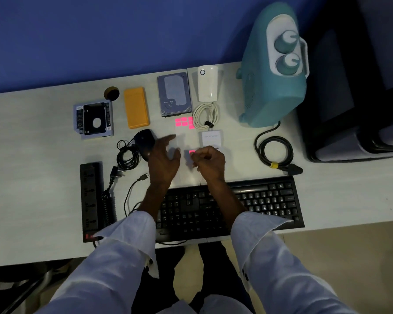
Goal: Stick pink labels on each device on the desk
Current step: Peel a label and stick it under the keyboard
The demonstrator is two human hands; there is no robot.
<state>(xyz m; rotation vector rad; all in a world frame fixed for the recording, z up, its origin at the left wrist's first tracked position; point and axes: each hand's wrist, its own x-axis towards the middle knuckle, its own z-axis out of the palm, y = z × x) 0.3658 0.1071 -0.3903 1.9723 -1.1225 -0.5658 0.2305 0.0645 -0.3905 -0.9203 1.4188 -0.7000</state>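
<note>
A pale desk [32, 155] carries everything. Along its far edge lie a drive caddy [93, 120], a round cable hole [111, 92], an orange case [136, 107], a hard drive [174, 94], a white plug-in box [207, 83] and a teal heater [272, 71]. Nearer lie a white coiled cable [205, 115], pink labels [183, 123] on a clear sheet, a white charger [210, 138], a black mouse [144, 141] and a coiled black cord [273, 150]. Nearest stand a power strip [90, 200] and a keyboard [229, 205].
</note>
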